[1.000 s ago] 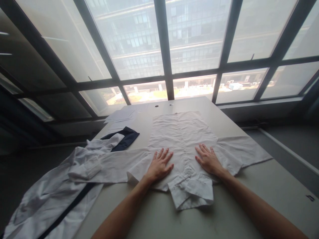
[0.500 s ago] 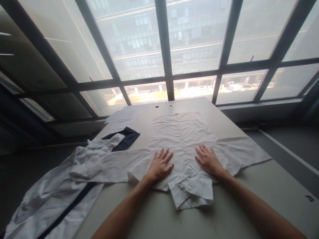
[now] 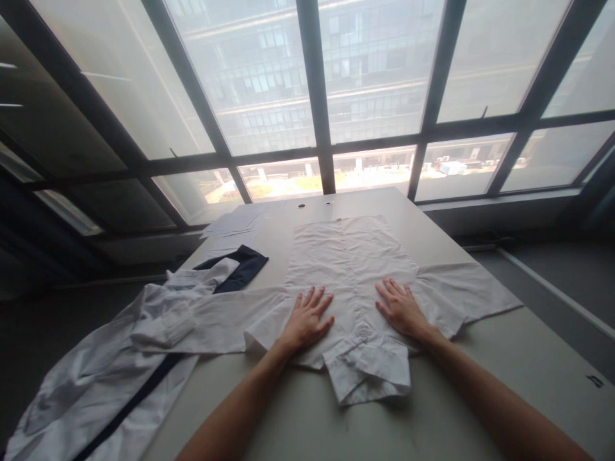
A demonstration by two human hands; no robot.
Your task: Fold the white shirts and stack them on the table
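Note:
A white shirt (image 3: 350,256) lies spread on the table, its collar end toward me and its sleeves stretched out to both sides. A gathered, wrinkled line runs down its middle. My left hand (image 3: 308,318) rests flat on the shirt left of that line, fingers spread. On the other side, my right hand (image 3: 400,308) also lies flat on the cloth with its fingers apart. The shirt's collar (image 3: 369,374) sits folded between my wrists. The left sleeve (image 3: 216,320) reaches over to a heap of other clothing.
A crumpled white garment with a dark stripe (image 3: 106,378) hangs over the table's left edge. Beside it lies a dark navy cloth (image 3: 243,269). Sheets of paper (image 3: 230,224) are at the far left of the white table (image 3: 369,435). Tall windows stand behind.

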